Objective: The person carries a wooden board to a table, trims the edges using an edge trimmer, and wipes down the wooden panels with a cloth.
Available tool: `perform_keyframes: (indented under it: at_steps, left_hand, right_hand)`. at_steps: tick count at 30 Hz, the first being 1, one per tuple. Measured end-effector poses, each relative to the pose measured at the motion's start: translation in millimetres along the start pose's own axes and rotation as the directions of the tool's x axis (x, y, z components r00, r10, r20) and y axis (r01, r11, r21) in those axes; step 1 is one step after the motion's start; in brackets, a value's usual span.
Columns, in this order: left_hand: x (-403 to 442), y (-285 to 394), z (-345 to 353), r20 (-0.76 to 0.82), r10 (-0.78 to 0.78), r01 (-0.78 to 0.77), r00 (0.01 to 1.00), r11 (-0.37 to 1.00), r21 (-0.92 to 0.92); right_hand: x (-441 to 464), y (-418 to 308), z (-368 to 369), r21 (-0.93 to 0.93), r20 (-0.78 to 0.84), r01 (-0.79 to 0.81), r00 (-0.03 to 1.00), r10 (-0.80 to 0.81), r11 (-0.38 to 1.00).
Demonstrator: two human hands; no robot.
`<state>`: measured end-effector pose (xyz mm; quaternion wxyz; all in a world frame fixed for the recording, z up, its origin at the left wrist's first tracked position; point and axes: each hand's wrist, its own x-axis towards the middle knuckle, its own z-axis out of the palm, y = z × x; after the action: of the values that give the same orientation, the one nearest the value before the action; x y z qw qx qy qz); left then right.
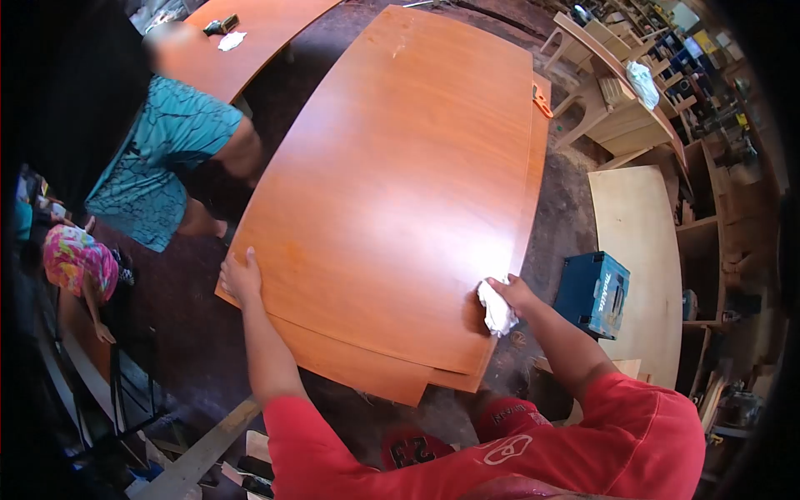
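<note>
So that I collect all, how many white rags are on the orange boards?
2: a rag in the right hand, at the near board's edge; another rag on the far board, beside a dark thing. The co-worker may hide more.

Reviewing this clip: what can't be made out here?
All in the head view:
- Palm of the right hand: hidden by its back and the white cloth.
- Most of the lower panel: covered by the top panel.
- Blue case's contents: closed lid.
- Dark object on the far table: too small.
</note>
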<state>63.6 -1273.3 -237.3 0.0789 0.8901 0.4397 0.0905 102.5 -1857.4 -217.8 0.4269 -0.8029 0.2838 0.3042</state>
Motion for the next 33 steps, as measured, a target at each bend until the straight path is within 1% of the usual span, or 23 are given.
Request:
perform_keyframes:
  at_steps: [1,2,4,5,7,8,10,11,13,14,16,17,19,20,22,23,24,26,28,30,31,33]
  left_hand:
    - [-6,1,5,-0.054,0.013,-0.013,0.998,1.000,0.006]
    - [-12,3,5,-0.061,0.020,-0.019,0.998,1.000,0.012]
    - [-24,4,4,-0.043,0.004,-0.003,0.999,0.999,0.033]
    - [-29,3,2,-0.051,0.003,-0.001,0.999,0.999,0.037]
    - [-37,3,-1,-0.039,0.079,-0.079,0.996,0.997,0.004]
    - [-40,1,1,-0.048,0.077,-0.077,0.996,0.997,0.008]
    - [-49,-2,6,-0.145,0.223,-0.222,0.964,0.975,0.026]
    - [-50,1,5,-0.150,0.227,-0.226,0.962,0.974,0.026]
    - [-55,4,3,-0.073,0.183,-0.181,0.980,0.983,0.025]
    - [-54,4,4,-0.077,0.188,-0.186,0.979,0.982,0.025]
    - [-51,4,5,-0.004,0.167,-0.167,0.986,0.986,0.028]
    - [-50,4,5,-0.005,0.169,-0.169,0.986,0.985,0.030]
    - [-51,1,4,0.035,0.184,-0.184,0.982,0.983,0.007]
    - [-53,2,3,0.037,0.185,-0.186,0.982,0.983,0.013]
    - [-50,4,-1,0.070,0.161,-0.163,0.984,0.986,0.025]
    - [-48,1,0,0.063,0.161,-0.163,0.985,0.986,0.031]
    - [-49,0,3,0.050,0.183,-0.185,0.982,0.982,0.027]
    - [-49,-2,6,0.047,0.209,-0.210,0.977,0.977,0.023]
    - [-48,-2,5,0.046,0.227,-0.229,0.973,0.973,0.037]
    - [-48,-3,5,0.024,0.238,-0.238,0.971,0.971,0.000]
    - [-47,-3,3,0.000,0.255,-0.254,0.967,0.966,-0.035]
    - [-46,-1,0,0.023,0.232,-0.231,0.972,0.972,-0.035]
  right_hand:
    - [24,23,-7,0.055,0.043,-0.003,0.999,0.001,0.998]
    - [18,23,-12,0.089,0.046,-0.035,0.998,0.031,0.995]
    - [-6,20,-20,0.150,0.124,-0.023,0.992,0.005,0.988]
    - [-9,26,-21,0.153,0.131,-0.020,0.991,0.000,0.988]
    - [-21,47,-23,0.070,0.105,-0.018,0.994,0.010,0.997]
    - [-22,64,-20,0.196,0.147,-0.017,0.989,-0.012,0.981]
    - [-21,99,-13,0.299,0.120,-0.015,0.992,-0.022,0.954]
    - [-24,96,-14,0.305,0.120,-0.013,0.993,-0.025,0.952]
    - [-38,98,-16,0.315,0.159,-0.054,0.987,0.003,0.947]
    - [-36,102,-16,0.321,0.158,-0.053,0.987,0.001,0.946]
    - [-27,108,-14,0.359,0.176,-0.058,0.984,-0.006,0.931]
    - [-25,110,-13,0.362,0.177,-0.059,0.984,-0.006,0.930]
    - [-21,114,-13,0.332,0.182,0.005,0.981,-0.069,0.943]
    - [-25,114,-13,0.334,0.186,0.000,0.980,-0.065,0.943]
    - [-30,108,-7,0.377,0.112,0.012,0.992,-0.059,0.926]
    - [-31,105,-6,0.354,0.073,-0.012,0.997,-0.014,0.935]
    - [-31,103,-5,0.357,0.077,-0.011,0.997,-0.017,0.934]
    - [-40,98,-9,0.404,0.107,0.023,0.992,-0.072,0.915]
    - [-40,99,-11,0.362,0.090,0.027,0.994,-0.064,0.932]
    - [-32,105,-10,0.409,0.161,-0.003,0.985,-0.069,0.913]
    - [-29,108,-9,0.407,0.161,0.000,0.984,-0.072,0.913]
    - [-33,104,-7,0.392,0.109,0.010,0.992,-0.057,0.920]
